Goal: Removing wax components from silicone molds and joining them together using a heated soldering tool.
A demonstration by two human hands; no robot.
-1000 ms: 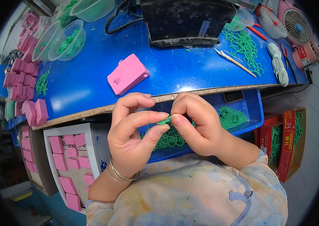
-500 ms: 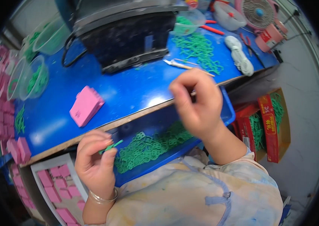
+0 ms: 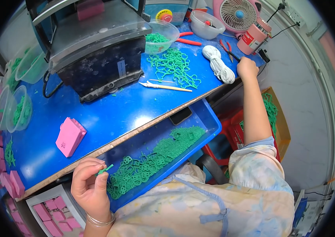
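My left hand pinches a small green rubbery piece between thumb and fingertips, above the left end of a blue tray. Loose green shaped pieces fill much of the tray. Stretched out to the far right table edge, my right hand is closed on the near end of a slim black tool; its exact kind cannot be made out. Red-handled pliers lie beside that tool. A pink block rests on the blue table, beyond my left hand.
A dark heated-looking machine stands at the back. Green netted pieces, a pale-handled tool and a white cord bundle lie right of it. A pink bottle stands at the far right. Plastic bowls sit at left.
My right hand has moved from above the tray to the far right and closed on the black tool. My left hand keeps its pinch on the green piece. The view has shifted.
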